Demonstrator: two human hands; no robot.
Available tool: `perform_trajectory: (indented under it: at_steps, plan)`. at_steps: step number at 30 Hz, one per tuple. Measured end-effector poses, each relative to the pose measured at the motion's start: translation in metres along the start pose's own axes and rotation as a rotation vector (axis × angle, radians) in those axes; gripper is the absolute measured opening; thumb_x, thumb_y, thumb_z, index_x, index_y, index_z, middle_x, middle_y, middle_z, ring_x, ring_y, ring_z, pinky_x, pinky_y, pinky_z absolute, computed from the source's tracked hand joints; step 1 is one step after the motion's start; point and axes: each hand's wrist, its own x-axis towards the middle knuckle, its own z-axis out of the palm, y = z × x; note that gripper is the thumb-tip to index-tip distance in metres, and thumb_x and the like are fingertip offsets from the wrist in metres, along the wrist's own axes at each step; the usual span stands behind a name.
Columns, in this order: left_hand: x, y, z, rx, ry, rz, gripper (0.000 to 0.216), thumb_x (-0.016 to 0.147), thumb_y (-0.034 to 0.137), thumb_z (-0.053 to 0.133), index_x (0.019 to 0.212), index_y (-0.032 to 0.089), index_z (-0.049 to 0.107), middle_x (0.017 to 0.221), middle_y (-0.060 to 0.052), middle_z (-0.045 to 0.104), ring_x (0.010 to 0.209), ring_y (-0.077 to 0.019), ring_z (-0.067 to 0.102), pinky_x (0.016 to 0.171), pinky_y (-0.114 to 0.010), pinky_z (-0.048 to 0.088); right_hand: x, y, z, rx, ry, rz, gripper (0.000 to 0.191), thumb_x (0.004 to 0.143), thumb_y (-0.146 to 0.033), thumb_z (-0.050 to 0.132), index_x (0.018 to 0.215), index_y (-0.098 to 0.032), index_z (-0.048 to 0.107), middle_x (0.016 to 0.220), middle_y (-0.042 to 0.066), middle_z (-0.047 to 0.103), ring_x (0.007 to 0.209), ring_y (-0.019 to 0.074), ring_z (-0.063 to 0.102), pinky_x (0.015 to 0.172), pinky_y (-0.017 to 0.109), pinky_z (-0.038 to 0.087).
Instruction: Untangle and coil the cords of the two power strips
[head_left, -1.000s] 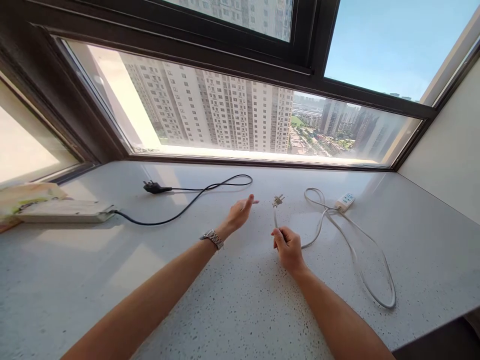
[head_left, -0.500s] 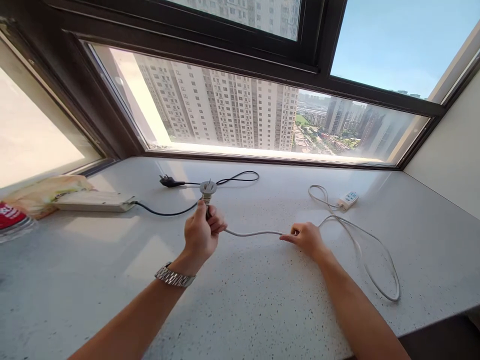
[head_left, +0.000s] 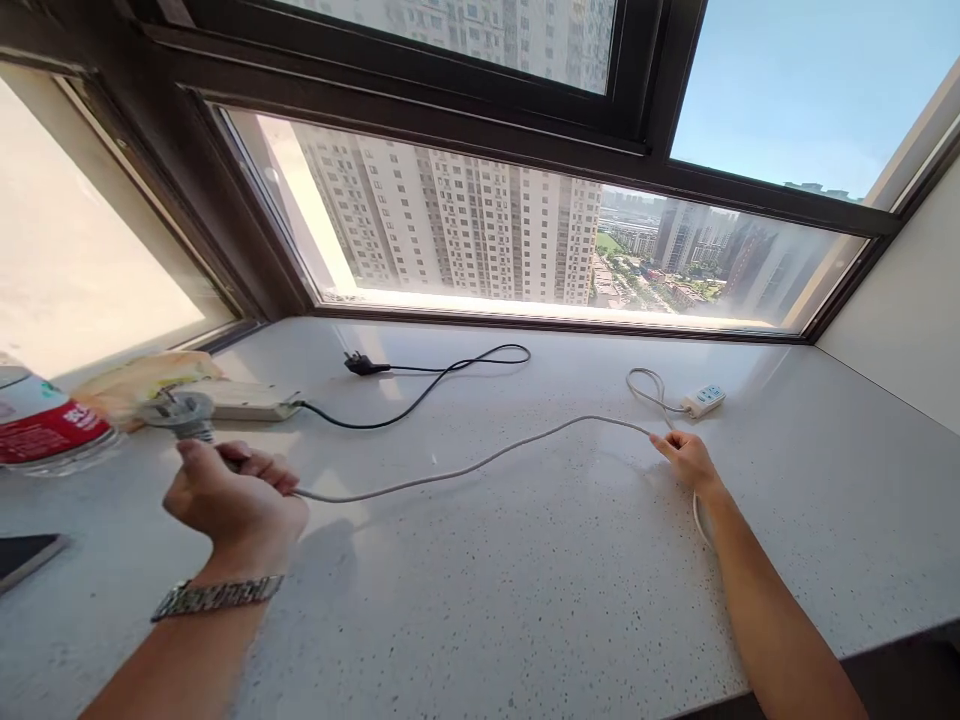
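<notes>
Only red label (head_left: 41, 432) — lettering unreadable

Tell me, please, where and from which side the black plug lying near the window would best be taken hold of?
Grip the black plug by its chunky moulded body, coming from above with fingers across its two long sides. It lies flat on the white speckled stone sill, its thin black cord trailing right, so the body probably gives a firmer hold than the cord.
</notes>
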Motion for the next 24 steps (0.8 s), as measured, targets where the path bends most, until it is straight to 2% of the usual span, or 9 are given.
perform_trajectory:
  at_steps: [1, 3, 7, 10, 12, 14, 17, 20, 24]
  plan:
    - [-0.016, -0.001, 0.009, -0.021, -0.036, -0.013, 0.042, 0.096, 0.028, 0.027, 0.056, 0.019, 0.033, 0.038, 0.006, 0.018, 0.034, -0.0095, 0.013, 0.034, -0.022, 0.011, -0.002, -0.006, 0.004, 0.14, 0.002, -0.024, 0.051, 0.069, -0.068, 0.057, 0.057, -0.019, 0.05, 0.048, -0.006, 0.033, 0.045, 0.0092, 0.03, 0.044, 0.024, 0.021]
    - [-0.052, -0.006, 0.026, -0.072, -0.224, 0.0, 0.037, 0.092, 0.031, 0.045, 0.057, 0.017, 0.04, 0.043, 0.006, 0.024, 0.037, -0.0076, 0.021, 0.036, -0.019, 0.016, -0.008, -0.021, 0.017, 0.387, 0.007, -0.036, 0.046, 0.071, -0.062, 0.058, 0.069, -0.017, 0.056, 0.049, -0.008, 0.03, 0.043, 0.0079, 0.024, 0.041, 0.024, 0.019]
    - [-0.123, -0.024, 0.046, -0.12, -0.586, -0.109, 0.042, 0.081, 0.037, 0.062, 0.051, 0.017, 0.039, 0.046, 0.005, 0.025, 0.04, -0.0066, 0.024, 0.038, -0.019, 0.02, -0.028, -0.052, 0.049, 0.717, -0.034, -0.046, 0.037, 0.076, -0.05, 0.057, 0.091, -0.016, 0.055, 0.051, -0.01, 0.027, 0.04, 0.0061, 0.018, 0.037, 0.02, 0.015]
    - [-0.164, -0.035, 0.054, -0.174, -0.694, -0.273, 0.042, 0.075, 0.037, 0.069, 0.051, 0.018, 0.04, 0.048, 0.005, 0.028, 0.041, -0.0067, 0.025, 0.038, -0.02, 0.022, -0.047, -0.066, 0.068, 0.774, -0.083, -0.175, 0.036, 0.083, -0.046, 0.052, 0.104, -0.017, 0.054, 0.055, -0.009, 0.03, 0.04, 0.006, 0.02, 0.036, 0.019, 0.017]
    - [-0.181, -0.038, 0.06, -0.203, -0.718, -0.35, 0.042, 0.073, 0.04, 0.071, 0.054, 0.018, 0.04, 0.049, 0.006, 0.028, 0.041, -0.0066, 0.024, 0.038, -0.02, 0.023, -0.06, -0.071, 0.077, 0.747, -0.109, -0.267, 0.033, 0.088, -0.044, 0.048, 0.107, -0.017, 0.054, 0.058, -0.008, 0.033, 0.041, 0.0063, 0.022, 0.038, 0.02, 0.02]
    - [-0.188, -0.038, 0.067, -0.237, -0.707, -0.402, 0.045, 0.07, 0.045, 0.074, 0.057, 0.019, 0.039, 0.049, 0.007, 0.026, 0.041, -0.0061, 0.023, 0.038, -0.019, 0.024, -0.072, -0.075, 0.083, 0.672, -0.13, -0.343, 0.029, 0.091, -0.041, 0.044, 0.101, -0.017, 0.056, 0.057, -0.007, 0.033, 0.043, 0.0069, 0.025, 0.04, 0.02, 0.021]
    - [-0.18, -0.036, 0.076, -0.297, -0.643, -0.482, 0.05, 0.063, 0.05, 0.077, 0.06, 0.018, 0.039, 0.051, 0.008, 0.027, 0.042, -0.0049, 0.025, 0.038, -0.017, 0.025, -0.085, -0.08, 0.088, 0.449, -0.214, -0.494, 0.026, 0.092, -0.037, 0.044, 0.091, -0.016, 0.06, 0.054, -0.006, 0.037, 0.046, 0.008, 0.031, 0.045, 0.021, 0.026]
    - [-0.156, -0.029, 0.081, -0.384, -0.566, -0.57, 0.055, 0.059, 0.055, 0.077, 0.06, 0.018, 0.037, 0.054, 0.007, 0.037, 0.043, -0.005, 0.034, 0.038, -0.017, 0.029, -0.091, -0.086, 0.089, 0.24, -0.313, -0.635, 0.026, 0.091, -0.032, 0.045, 0.084, -0.016, 0.064, 0.055, -0.004, 0.047, 0.049, 0.0089, 0.038, 0.05, 0.022, 0.03]
    - [-0.117, -0.02, 0.079, -0.479, -0.463, -0.716, 0.052, 0.072, 0.058, 0.067, 0.06, 0.018, 0.034, 0.053, 0.006, 0.042, 0.042, -0.0053, 0.039, 0.037, -0.017, 0.03, -0.091, -0.09, 0.088, 0.141, -0.321, -0.7, 0.03, 0.09, -0.03, 0.044, 0.076, -0.017, 0.067, 0.055, -0.001, 0.052, 0.049, 0.0094, 0.041, 0.051, 0.022, 0.031]
